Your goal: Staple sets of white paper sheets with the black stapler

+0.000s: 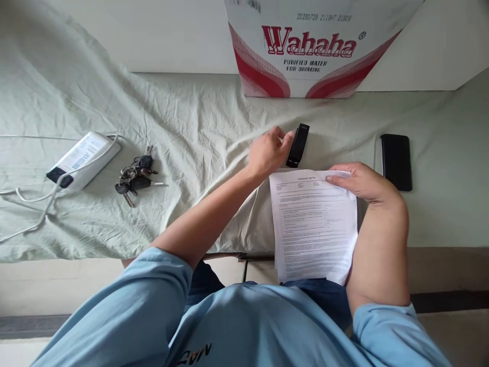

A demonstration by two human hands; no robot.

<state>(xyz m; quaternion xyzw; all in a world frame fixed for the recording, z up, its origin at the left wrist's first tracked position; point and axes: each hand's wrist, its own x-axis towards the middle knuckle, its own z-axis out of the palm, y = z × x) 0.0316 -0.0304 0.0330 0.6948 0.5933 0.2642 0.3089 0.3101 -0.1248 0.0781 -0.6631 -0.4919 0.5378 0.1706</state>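
Black plastic, a small stapler (298,145) lies flat on a sheet-covered bed, and the left hand (267,152) reaches it with its grip loosely curled, fingertips touching the stapler's near side but not yet closed around it. It looks rigid, light and smooth, so it could slide under a push; taking it across its narrow middle seems the surest hold. The right hand (361,181) presses the top edge of a stack of printed papers (313,224), its grip flat with fingers on top and thumb beneath. These papers are thin and floppy, their lower edge hanging off the bed toward the person's lap, and would bend if lifted by 1 corner. Pale green sheet (191,122), soft and wrinkled, gives little firm support. Beyond the right grip lies a black phone (396,161). Far out from the left grip sit a bunch of keys (134,176) and a white power strip (82,160). Behind the stapler stands a Wahaha water carton (309,48).
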